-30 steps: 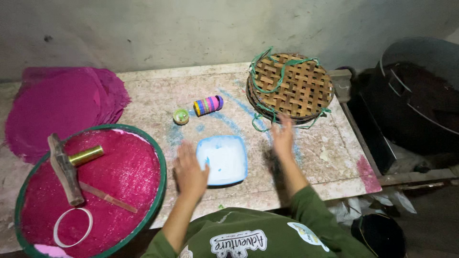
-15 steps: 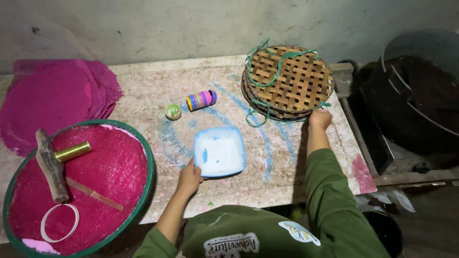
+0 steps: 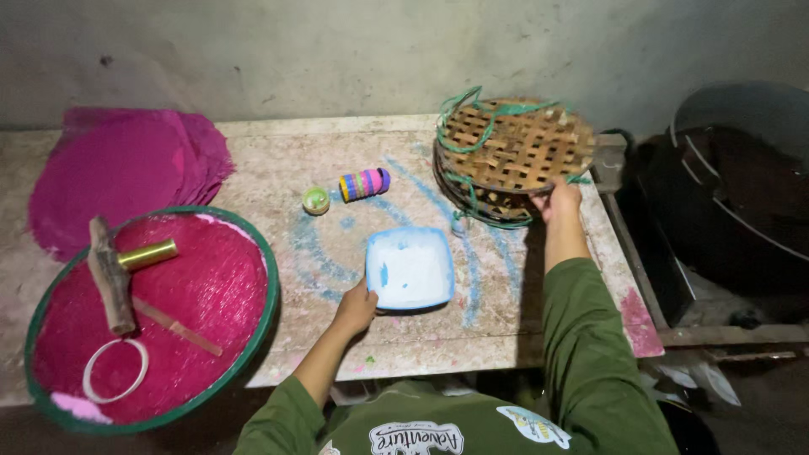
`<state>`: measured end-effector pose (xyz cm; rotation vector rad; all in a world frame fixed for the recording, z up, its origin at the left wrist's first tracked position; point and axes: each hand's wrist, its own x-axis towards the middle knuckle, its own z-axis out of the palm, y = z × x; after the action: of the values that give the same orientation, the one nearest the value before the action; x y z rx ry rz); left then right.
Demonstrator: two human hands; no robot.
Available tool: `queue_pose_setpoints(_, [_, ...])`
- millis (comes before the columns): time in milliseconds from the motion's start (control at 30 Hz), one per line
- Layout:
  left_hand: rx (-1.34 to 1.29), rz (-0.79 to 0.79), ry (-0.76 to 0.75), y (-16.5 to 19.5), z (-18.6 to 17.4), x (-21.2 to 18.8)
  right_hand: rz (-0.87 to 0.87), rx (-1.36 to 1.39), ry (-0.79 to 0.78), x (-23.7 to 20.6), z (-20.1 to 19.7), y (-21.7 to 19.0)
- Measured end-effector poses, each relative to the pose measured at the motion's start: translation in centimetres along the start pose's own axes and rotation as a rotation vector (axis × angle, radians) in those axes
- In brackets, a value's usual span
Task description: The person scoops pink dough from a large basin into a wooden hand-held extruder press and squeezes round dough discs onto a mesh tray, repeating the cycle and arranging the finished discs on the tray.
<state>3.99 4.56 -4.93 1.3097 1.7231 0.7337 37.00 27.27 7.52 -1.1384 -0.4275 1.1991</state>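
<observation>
The left hand [image 3: 356, 307] is seen at the near left corner of a square white dish [image 3: 410, 268]. The fingers are curled in and the edge of the dish is touched, and it seems to be pinched, though the fingertips are hidden under the hand. The dish is set flat on the stained table [image 3: 278, 168], near the middle, with its open side up. It is square, so no long side can be picked out; one flat edge is turned toward the person.

The right hand [image 3: 558, 202] is stretched out far and to the right. The near rim of a round woven basket [image 3: 512, 153] is held with bent fingers. The basket is laid flat on other baskets, with green cord wrapped around its edge.

Between the dish and the far wall, a small green cup [image 3: 316, 200] and a striped roll [image 3: 364, 184] are placed. The roll is laid on its side, pointing left to right. On the near left, a round pink tray [image 3: 211, 286] with a green rim is seen, and a hammer [image 3: 111, 275] and a white ring [image 3: 114, 371] are laid in it. Pink sheets [image 3: 126, 168] are piled at the far left.
</observation>
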Motion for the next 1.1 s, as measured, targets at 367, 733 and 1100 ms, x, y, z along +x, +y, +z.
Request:
queue_pose_setpoints(367, [0.234,0.522,0.520,3.5,-4.7,-3.2,-0.300,0.036,-0.438,-3.3,-11.6,-6.3])
queue_pose_setpoints(733, [0.336,0.945,0.067,-2.1,-3.4,-11.7,0.024,-0.441,-0.672,-3.9,-9.4,3.1])
queue_pose_setpoints(1100, [-1.795,-0.447,0.881,-11.9,-3.2,-15.9,0.125,-0.762,-0.577,-3.7,-2.9,8.1])
